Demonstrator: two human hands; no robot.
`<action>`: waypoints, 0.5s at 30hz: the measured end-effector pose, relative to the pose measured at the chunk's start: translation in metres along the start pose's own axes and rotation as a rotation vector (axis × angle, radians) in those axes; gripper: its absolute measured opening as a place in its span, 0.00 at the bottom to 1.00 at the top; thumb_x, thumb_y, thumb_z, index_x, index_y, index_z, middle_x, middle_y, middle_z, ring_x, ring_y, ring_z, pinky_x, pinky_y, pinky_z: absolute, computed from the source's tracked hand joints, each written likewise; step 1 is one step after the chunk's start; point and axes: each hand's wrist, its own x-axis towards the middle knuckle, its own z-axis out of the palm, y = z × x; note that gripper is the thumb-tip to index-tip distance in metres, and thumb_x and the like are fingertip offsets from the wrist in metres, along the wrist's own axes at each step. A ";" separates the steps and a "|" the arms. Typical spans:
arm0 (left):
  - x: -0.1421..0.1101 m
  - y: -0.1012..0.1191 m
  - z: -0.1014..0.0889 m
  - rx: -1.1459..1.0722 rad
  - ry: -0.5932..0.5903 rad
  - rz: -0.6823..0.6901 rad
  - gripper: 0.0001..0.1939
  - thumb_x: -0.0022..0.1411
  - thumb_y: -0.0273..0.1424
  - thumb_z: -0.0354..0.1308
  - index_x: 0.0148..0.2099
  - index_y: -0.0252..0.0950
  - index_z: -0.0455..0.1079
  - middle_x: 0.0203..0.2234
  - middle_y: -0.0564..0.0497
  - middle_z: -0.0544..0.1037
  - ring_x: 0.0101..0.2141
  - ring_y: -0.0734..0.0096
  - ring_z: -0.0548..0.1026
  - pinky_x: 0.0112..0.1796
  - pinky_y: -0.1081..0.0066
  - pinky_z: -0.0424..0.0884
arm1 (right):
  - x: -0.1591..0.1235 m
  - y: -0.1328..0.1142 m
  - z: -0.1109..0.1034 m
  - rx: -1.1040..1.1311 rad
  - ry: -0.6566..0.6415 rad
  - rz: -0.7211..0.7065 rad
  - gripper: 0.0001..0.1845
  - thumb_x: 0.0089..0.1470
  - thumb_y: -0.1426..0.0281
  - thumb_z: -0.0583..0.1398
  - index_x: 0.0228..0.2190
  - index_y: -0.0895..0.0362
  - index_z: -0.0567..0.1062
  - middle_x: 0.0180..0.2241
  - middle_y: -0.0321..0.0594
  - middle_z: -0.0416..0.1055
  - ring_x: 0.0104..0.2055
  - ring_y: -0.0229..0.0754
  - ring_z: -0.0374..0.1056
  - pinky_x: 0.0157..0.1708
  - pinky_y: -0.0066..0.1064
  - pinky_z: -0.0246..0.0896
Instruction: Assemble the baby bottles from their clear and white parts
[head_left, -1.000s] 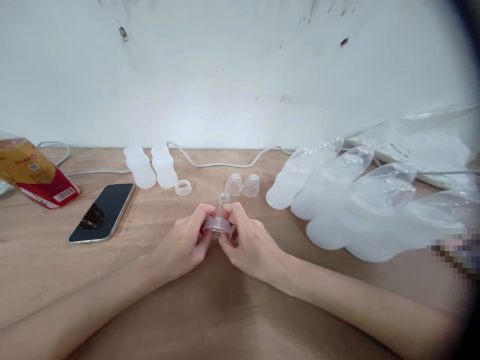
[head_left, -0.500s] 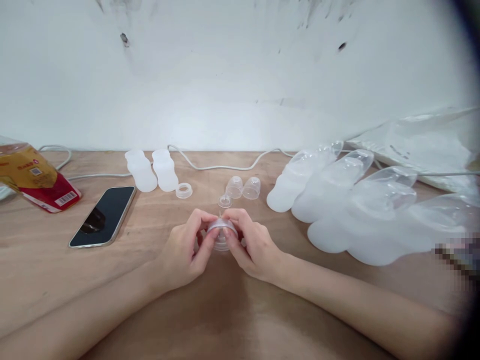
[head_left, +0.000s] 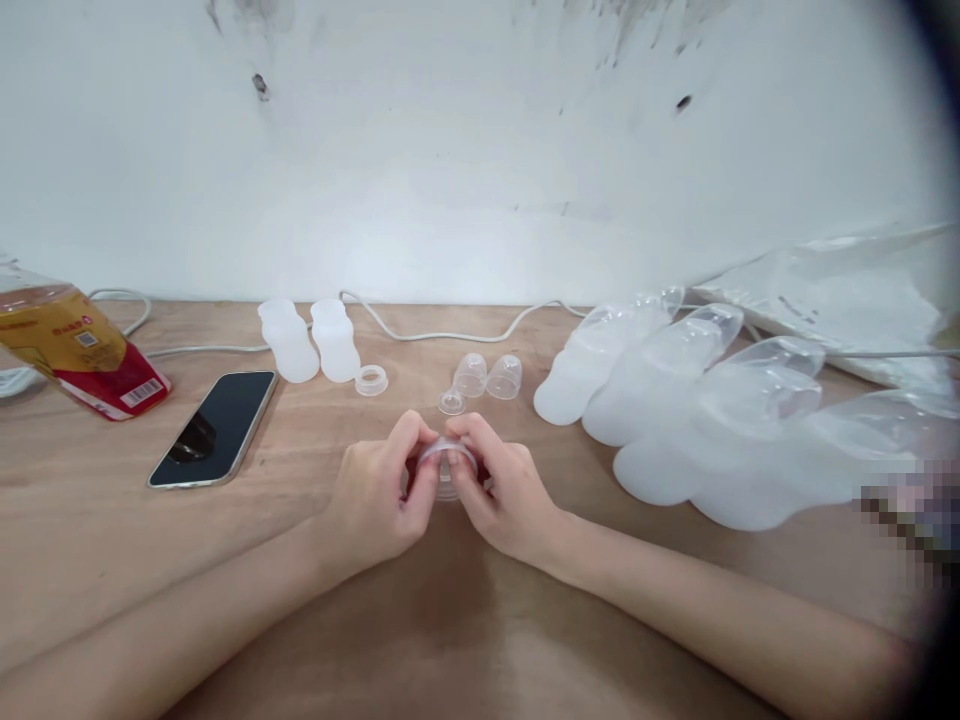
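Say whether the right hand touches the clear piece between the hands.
Touching: the head view shows the right hand with its thumb against the clear piece.

Held piece [head_left: 447,488], partly hidden: clear, possibly lilac-tinged. Bottles [head_left: 335,345]: milky white. Domed caps [head_left: 504,378]: transparent, colourless. Phone [head_left: 217,425]: black, silver edge. Packet [head_left: 90,345]: yellow over red. Bench [head_left: 90,530]: brown, wood-grained.

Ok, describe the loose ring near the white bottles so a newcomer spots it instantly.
On the wooden table, beyond the left hand, are two white bottles. The ring lies beside the right bottle's base: low, round and open-centred, unlike the tall, waisted bottles.
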 end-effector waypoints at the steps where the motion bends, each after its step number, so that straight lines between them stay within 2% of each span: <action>1: 0.000 -0.001 0.001 -0.023 -0.011 -0.039 0.02 0.59 0.27 0.46 0.33 0.38 0.55 0.15 0.61 0.64 0.12 0.81 0.61 0.16 0.79 0.55 | 0.000 0.000 0.000 0.034 -0.013 0.036 0.03 0.55 0.73 0.47 0.34 0.56 0.58 0.17 0.27 0.55 0.15 0.29 0.51 0.16 0.20 0.46; 4: -0.001 -0.003 0.005 -0.123 -0.023 -0.142 0.03 0.62 0.30 0.43 0.36 0.38 0.57 0.20 0.57 0.71 0.18 0.77 0.68 0.21 0.77 0.61 | 0.002 -0.001 0.001 0.116 -0.043 0.111 0.04 0.57 0.71 0.46 0.36 0.56 0.58 0.17 0.28 0.55 0.16 0.30 0.52 0.17 0.21 0.48; 6: -0.001 -0.003 0.007 -0.175 -0.029 -0.181 0.04 0.63 0.31 0.43 0.36 0.38 0.57 0.22 0.56 0.72 0.20 0.76 0.69 0.22 0.77 0.62 | 0.003 -0.002 0.002 0.127 -0.034 0.134 0.04 0.56 0.72 0.46 0.35 0.56 0.58 0.16 0.27 0.53 0.15 0.30 0.51 0.17 0.21 0.48; 11: 0.000 0.002 0.005 -0.212 -0.086 -0.237 0.06 0.59 0.29 0.46 0.29 0.38 0.54 0.13 0.62 0.61 0.12 0.80 0.57 0.16 0.78 0.51 | 0.002 -0.001 0.001 0.101 -0.006 0.091 0.04 0.49 0.76 0.49 0.30 0.56 0.59 0.15 0.26 0.49 0.16 0.28 0.46 0.16 0.20 0.44; 15: 0.001 0.003 0.001 -0.220 -0.118 -0.248 0.06 0.59 0.29 0.47 0.29 0.38 0.54 0.13 0.62 0.61 0.13 0.80 0.56 0.16 0.78 0.51 | 0.001 0.001 -0.002 0.087 -0.052 0.073 0.03 0.51 0.75 0.49 0.31 0.56 0.59 0.16 0.26 0.51 0.16 0.29 0.48 0.17 0.21 0.45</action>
